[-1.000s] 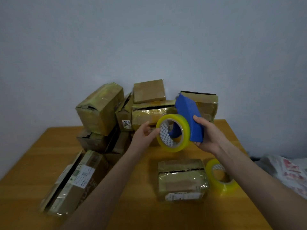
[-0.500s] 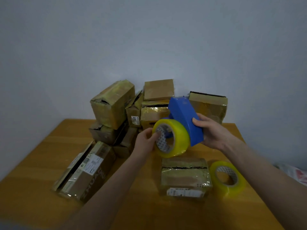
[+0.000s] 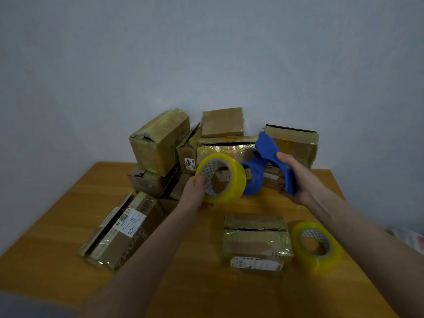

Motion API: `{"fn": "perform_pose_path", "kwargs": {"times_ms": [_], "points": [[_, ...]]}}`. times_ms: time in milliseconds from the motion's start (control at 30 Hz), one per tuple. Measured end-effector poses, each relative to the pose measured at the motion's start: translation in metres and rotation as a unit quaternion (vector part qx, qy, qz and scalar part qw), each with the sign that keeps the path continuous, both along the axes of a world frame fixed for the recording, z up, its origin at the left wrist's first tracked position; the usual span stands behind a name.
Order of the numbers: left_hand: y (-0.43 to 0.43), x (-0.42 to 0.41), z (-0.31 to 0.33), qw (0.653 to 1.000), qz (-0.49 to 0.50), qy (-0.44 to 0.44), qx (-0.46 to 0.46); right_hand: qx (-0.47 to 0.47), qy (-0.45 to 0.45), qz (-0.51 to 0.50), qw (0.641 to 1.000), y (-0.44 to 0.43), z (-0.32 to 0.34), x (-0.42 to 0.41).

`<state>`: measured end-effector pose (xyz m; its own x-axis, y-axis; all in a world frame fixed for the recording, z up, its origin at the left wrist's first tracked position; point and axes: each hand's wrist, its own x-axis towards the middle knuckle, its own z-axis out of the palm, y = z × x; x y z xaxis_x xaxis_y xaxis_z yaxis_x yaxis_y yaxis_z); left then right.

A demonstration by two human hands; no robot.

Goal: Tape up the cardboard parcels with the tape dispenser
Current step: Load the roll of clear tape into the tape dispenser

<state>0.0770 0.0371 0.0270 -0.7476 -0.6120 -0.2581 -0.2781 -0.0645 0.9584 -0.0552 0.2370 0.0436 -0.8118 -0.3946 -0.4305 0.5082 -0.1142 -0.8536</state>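
Head view: left hand [image 3: 195, 191] grips tape roll [image 3: 232, 188], right hand [image 3: 298, 180] grips tape dispenser [image 3: 266, 150]; roll at dispenser's 9 o'clock.

I can read only large dark letters, seemingly "HUA", along the side of the flat cardboard parcel [image 3: 124, 230] at left, while the white sticker [image 3: 189, 164] on a stacked box [image 3: 185, 150] bears digits too blurred to tell.
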Motion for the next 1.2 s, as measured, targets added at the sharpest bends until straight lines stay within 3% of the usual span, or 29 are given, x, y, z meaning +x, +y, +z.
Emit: {"fn": "perform_pose_path", "kwargs": {"times_ms": [133,267,467,533,633,700,933,1000,1100,1200], "points": [[-0.01,-0.003,0.02,0.998,-0.037,-0.011,0.055,-0.009,-0.013,-0.06,0.998,0.0,-0.005,-0.005],[-0.016,-0.004,0.033,0.998,-0.035,-0.016,0.042,0.076,0.016,-0.033,0.996,0.002,-0.008,-0.011],[-0.014,-0.014,0.04,0.988,-0.063,-0.028,-0.138,0.003,-0.02,0.01,1.0,-0.006,0.0,-0.005],[-0.012,-0.018,0.039,0.995,-0.048,-0.042,-0.081,-0.013,-0.019,0.013,1.0,-0.01,0.003,-0.003],[-0.007,-0.02,0.037,0.993,-0.024,-0.051,0.107,-0.036,-0.041,0.003,0.998,-0.014,0.005,0.0],[-0.004,-0.022,0.035,0.982,-0.015,-0.048,0.18,-0.066,-0.059,0.007,0.996,-0.018,0.005,0.002],[0.01,-0.032,0.034,0.979,-0.042,-0.026,0.196,-0.109,-0.073,0.01,0.991,-0.031,0.003,0.011],[0.01,-0.032,0.03,0.985,-0.048,-0.02,0.163,-0.081,-0.038,-0.005,0.996,-0.03,0.002,0.008],[-0.004,-0.031,0.028,0.997,-0.062,-0.031,0.023,-0.025,0.048,-0.022,0.998,-0.022,0.004,-0.004],[-0.024,-0.036,0.035,0.991,-0.108,-0.065,-0.051,0.017,0.116,0.061,0.991,-0.006,0.008,-0.015]]}}
